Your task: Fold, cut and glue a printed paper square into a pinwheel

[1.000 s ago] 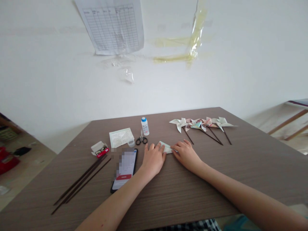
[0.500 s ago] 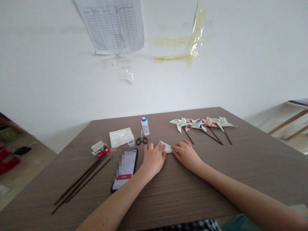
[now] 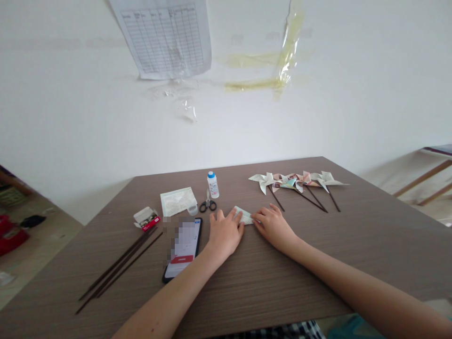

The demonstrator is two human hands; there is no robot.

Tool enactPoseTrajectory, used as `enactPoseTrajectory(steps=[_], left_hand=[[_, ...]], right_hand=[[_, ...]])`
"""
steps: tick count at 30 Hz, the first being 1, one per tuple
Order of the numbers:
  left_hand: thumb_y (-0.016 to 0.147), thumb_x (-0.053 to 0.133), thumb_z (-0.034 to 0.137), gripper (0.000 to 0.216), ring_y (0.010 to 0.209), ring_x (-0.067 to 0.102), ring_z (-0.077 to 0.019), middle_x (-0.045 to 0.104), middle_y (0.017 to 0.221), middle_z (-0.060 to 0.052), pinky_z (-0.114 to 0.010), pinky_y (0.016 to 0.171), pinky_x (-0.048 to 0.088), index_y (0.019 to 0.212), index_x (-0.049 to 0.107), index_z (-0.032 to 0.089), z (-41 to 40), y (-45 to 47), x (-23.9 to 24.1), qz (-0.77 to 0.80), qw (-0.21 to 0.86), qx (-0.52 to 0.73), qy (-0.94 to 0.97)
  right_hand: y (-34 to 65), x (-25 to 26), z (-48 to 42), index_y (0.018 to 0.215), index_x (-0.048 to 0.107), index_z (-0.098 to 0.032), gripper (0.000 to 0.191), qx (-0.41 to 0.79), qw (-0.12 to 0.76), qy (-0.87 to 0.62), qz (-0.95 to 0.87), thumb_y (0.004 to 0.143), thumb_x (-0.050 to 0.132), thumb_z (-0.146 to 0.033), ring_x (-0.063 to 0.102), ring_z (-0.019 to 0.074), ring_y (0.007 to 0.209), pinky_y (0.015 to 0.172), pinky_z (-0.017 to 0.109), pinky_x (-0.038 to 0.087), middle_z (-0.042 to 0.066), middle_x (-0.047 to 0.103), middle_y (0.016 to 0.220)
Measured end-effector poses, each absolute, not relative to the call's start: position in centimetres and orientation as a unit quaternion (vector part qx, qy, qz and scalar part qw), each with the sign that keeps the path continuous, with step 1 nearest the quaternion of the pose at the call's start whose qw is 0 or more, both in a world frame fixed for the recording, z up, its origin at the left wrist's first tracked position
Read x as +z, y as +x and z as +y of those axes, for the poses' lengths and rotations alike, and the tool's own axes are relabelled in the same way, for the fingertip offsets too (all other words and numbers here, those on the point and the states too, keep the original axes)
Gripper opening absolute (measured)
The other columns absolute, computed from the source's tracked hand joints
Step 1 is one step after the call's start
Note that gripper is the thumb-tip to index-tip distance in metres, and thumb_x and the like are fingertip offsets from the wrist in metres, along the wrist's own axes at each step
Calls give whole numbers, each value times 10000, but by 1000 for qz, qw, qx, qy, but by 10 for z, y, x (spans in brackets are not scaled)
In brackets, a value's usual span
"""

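Nothing has shifted: the left hand (image 3: 224, 233) lies flat and the right hand (image 3: 273, 226) half-curled, both pressing the folded paper (image 3: 244, 215) between them.

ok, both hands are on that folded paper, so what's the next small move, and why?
Probably run the right hand along the folded paper to sharpen the crease while the left hand pins it. The paper lies flat on the table, with the left fingers on top of it and the right fingertips at its right end.
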State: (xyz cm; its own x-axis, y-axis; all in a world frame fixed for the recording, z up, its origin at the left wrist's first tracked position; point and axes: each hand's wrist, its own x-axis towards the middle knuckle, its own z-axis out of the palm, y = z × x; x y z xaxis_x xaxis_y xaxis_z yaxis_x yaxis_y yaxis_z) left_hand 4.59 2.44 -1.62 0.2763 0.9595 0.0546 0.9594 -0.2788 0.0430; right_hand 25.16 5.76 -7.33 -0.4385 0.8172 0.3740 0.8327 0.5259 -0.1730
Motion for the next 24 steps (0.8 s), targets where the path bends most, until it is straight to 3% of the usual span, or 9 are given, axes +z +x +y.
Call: enactPoseTrajectory(steps=[13,17,24], left_hand=[[1198,459,392,511,1499,612,-482,646,1756,-79,-739,1264,452,1633,717,314,26,44,-17,601,5,33,799],[1191,487,380,460,1439,660,-445,720,1680,-57,-713,1217,499,1541,785,384,34,39,-11,594,10,46,803],[1151,620,368,371,1388,676,-403,813,1529,-36,-618,1216,523,1443,846,399,57,27,0,561,22,26,827]], right_hand=[[250,-71,56,1148,898,-238,297,-24,198,-489,-849,1113,617,-147,815,302,1073,1276,631,472,121,866,1137],[250,-73,56,1134,902,-243,303,-31,206,-486,-849,1107,616,-148,804,290,1038,1267,610,474,117,863,1119],[249,-74,55,1119,904,-251,293,-30,213,-489,-845,1099,625,-163,786,289,1038,1254,590,482,108,848,1106]])
